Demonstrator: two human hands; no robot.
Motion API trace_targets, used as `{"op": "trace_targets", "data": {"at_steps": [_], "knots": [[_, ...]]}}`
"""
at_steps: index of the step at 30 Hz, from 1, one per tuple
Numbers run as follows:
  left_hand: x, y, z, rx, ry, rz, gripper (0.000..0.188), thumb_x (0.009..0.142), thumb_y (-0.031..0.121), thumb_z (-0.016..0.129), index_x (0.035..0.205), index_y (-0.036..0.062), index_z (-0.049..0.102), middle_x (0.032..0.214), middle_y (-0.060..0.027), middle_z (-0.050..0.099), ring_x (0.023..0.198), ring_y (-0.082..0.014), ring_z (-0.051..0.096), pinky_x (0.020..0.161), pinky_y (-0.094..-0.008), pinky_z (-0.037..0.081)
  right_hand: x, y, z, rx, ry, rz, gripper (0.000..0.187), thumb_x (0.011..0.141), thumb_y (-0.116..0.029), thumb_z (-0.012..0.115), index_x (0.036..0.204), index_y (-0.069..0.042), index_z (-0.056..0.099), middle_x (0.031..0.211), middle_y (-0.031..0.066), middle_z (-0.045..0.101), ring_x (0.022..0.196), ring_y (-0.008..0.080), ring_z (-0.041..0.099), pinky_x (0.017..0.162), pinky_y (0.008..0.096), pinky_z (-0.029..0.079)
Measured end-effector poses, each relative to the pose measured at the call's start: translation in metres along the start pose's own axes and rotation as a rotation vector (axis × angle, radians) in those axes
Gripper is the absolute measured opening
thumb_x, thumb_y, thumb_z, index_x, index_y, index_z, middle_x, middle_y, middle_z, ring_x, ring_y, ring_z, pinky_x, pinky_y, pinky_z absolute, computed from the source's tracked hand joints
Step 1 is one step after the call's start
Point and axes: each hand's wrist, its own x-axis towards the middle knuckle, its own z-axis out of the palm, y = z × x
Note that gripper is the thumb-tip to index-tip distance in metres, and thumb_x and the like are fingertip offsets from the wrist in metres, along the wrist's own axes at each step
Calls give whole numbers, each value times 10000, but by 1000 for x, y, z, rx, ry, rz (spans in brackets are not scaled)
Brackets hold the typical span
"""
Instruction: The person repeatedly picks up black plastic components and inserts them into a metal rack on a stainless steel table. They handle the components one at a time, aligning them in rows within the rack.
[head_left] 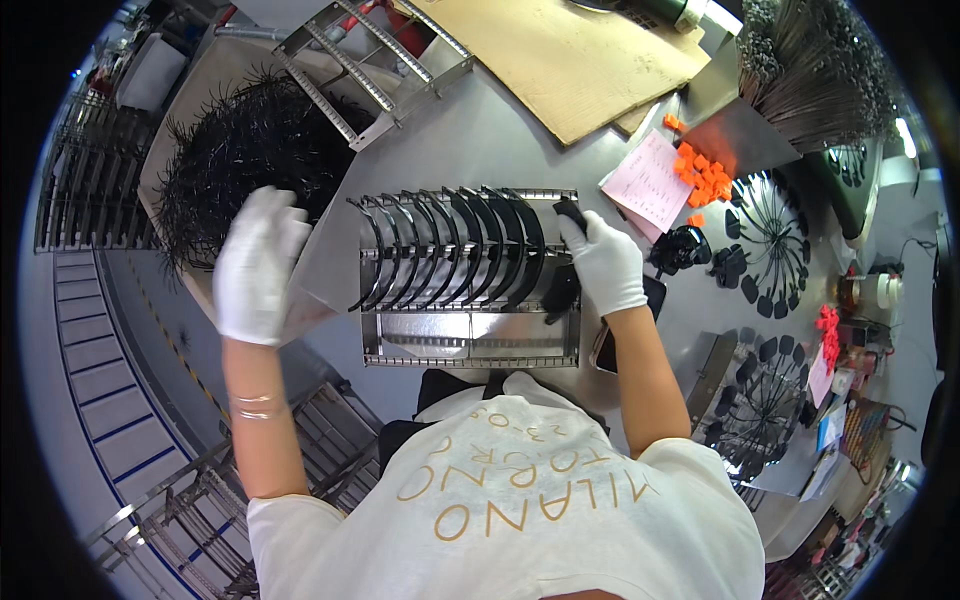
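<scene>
A metal slotted rack stands in front of me, with a row of black curved strips standing in its slots. My right hand, in a white glove, is closed at the rack's right end on a black curved piece; its palm side is hidden. Just below those fingers lies another dark part. My left hand, also gloved and somewhat blurred, is over the edge of a large bin. Its fingers are stretched out, and nothing shows in them. Thin black curly strips fill the bin.
An empty metal rack leans over the bin. Cardboard, a pink paper, orange clips and fans of black parts lie on the table. A phone-like dark object is beside my right forearm.
</scene>
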Motion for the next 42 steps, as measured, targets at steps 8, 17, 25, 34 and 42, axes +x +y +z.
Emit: {"op": "trace_targets", "data": {"at_steps": [8, 17, 25, 34, 42], "knots": [[4, -132, 173, 1299, -999, 832, 651, 918, 394, 716, 1456, 53, 580, 1529, -170, 545, 1408, -370, 514, 1212, -514, 367, 62, 5, -59, 3, -443, 120, 552, 1042, -520, 537, 1034, -6, 739, 1047, 263, 746, 998, 399, 728, 879, 475, 559], [11, -135, 166, 1289, -975, 674, 546, 952, 375, 677, 1379, 36, 639, 1456, -158, 610, 1359, -363, 551, 1190, -518, 378, 369, 55, -26, -428, 195, -347, 457, 937, -287, 708, 1361, -136, 628, 1338, 192, 636, 1186, 411, 643, 1011, 485, 529], [11, -134, 165, 1265, -954, 664, 500, 949, 349, 692, 1336, 34, 658, 1415, -154, 629, 1335, -368, 569, 1175, -511, 394, 372, -5, -20, -488, -86, -306, 643, 776, -492, 854, 1205, -43, 689, 1144, 255, 706, 1064, 414, 688, 925, 487, 546], [0, -139, 180, 719, -622, 553, 435, 1053, 186, 570, 1420, -34, 490, 1278, -192, 641, 1152, -284, 628, 1036, -415, 499, 46, -43, -89, 1502, -348, 302, 456, 1108, -402, 528, 1317, -13, 637, 895, 32, 688, 755, 123, 668, 705, 281, 555], [-57, -92, 98, 800, -594, 423, 257, 1118, 183, 522, 1219, 14, 686, 781, -8, 620, 613, -75, 547, 557, -233, 433, -22, 10, -81, 643, -43, 141, 311, 1076, -324, 626, 1104, -22, 695, 926, 81, 698, 750, 164, 580, 727, 319, 504]]}}
